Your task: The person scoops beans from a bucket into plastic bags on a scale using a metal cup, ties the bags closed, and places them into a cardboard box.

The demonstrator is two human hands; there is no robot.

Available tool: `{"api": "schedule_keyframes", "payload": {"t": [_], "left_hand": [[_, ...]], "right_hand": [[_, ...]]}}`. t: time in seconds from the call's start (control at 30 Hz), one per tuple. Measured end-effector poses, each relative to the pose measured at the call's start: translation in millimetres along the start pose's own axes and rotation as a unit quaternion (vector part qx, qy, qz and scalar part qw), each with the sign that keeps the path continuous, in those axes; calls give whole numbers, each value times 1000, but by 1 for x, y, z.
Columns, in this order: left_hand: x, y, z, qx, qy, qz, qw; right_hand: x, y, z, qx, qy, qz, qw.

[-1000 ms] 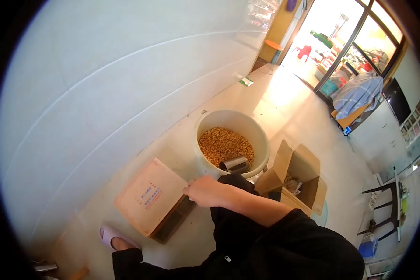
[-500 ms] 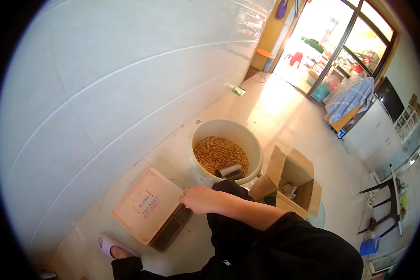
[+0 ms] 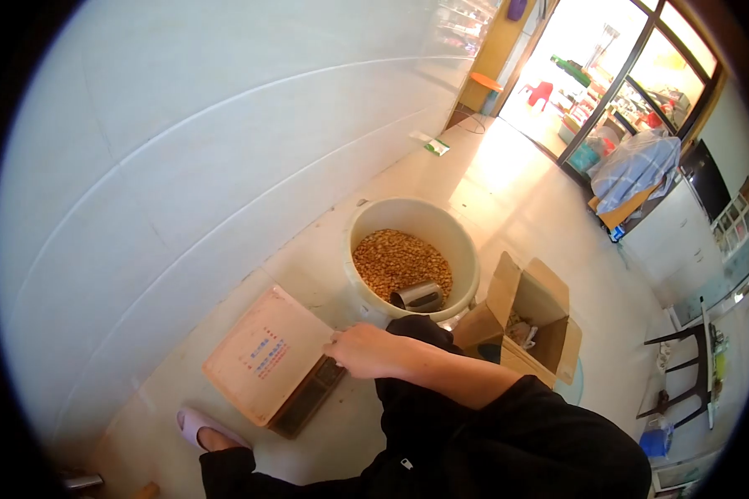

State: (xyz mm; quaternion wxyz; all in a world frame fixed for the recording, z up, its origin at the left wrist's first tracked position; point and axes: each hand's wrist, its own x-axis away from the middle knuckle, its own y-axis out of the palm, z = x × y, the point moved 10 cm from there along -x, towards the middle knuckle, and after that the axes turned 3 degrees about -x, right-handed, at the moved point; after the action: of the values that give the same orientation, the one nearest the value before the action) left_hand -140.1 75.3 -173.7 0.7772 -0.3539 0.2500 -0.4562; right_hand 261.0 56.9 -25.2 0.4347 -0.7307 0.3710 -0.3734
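Note:
My right hand (image 3: 364, 349) is closed, its fingertips at the upper right corner of a weighing scale's pinkish plate (image 3: 270, 358), which bears red and blue printing. Below that edge runs the scale's dark panel (image 3: 308, 399). My left hand is out of view. Beyond my knee stands a large pale tub (image 3: 462, 241) with many small golden-brown pieces (image 3: 399, 262), like nuts or beans, in it. A metal scoop (image 3: 419, 295) lies on them at the near side. Right of the tub, a cardboard box (image 3: 524, 320) has its flaps up and some crumpled material inside.
A tiled wall (image 3: 183, 166) runs along the left. My foot in a pale slipper (image 3: 193, 426) is beside the scale. A green-and-white packet (image 3: 436, 146) lies on the floor towards the glass door (image 3: 641, 75). Cabinets (image 3: 682, 241) and a dark-legged stool (image 3: 682, 362) are at right.
The camera view has tilted slightly, so the tub and box sit a little further right and higher. My right hand stays at the scale's corner.

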Motion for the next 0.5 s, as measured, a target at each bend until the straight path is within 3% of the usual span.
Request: {"api": "schedule_keyframes", "payload": {"t": [0.1, 0.17, 0.3, 0.37, 0.4, 0.47, 0.5], "left_hand": [[-13, -85, -92, -77, -36, 96, 992], [-3, -192, -180, -186, -89, 180, 962], [65, -413, -291, -469, -218, 286, 806], [83, -460, -295, -539, -222, 277, 764], [85, -464, -276, -534, -198, 269, 777], [68, -432, -199, -435, -117, 235, 861], [72, -404, -145, -489, -57, 252, 833]], "right_hand": [[-1, -1, 3, -16, 27, -4, 999], [0, 6, 3, 11, 17, -51, 998], [5, -19, -9, -36, 12, -12, 999], [10, -30, -15, -42, 17, 10, 999], [7, -33, -22, -45, -7, 25, 999], [8, -36, -24, -39, 2, 28, 999], [10, -38, -27, -44, -8, 25, 999]]}}
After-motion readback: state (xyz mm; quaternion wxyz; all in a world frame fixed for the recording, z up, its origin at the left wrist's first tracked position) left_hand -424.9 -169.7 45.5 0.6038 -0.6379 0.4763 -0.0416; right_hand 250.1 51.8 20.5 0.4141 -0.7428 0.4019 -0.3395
